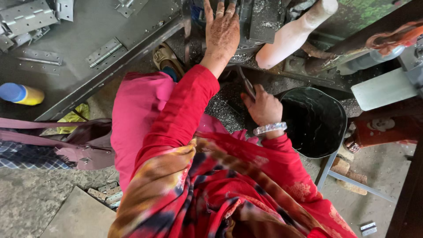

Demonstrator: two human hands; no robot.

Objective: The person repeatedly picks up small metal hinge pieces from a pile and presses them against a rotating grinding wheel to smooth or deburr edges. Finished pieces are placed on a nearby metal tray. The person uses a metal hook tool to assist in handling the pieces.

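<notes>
My left hand (222, 31) reaches forward with fingers spread flat against the dark metal machine (260, 22) at the top centre; it grips nothing. My right hand (263, 107), with a clear bangle at the wrist, is closed around a thin flat metal piece (246, 83) that sticks up from the fingers, just left of a black bucket (315, 121). Both arms wear red sleeves, and a patterned red and orange cloth hangs below them.
A grey steel table (88, 39) at the upper left carries several metal hinges (103, 52). A yellow bottle with a blue cap (20, 94) lies at the left. A white handle (293, 33) slants up at the top right. Metal shavings (222, 110) cover the floor; more hinges (105, 191) lie lower left.
</notes>
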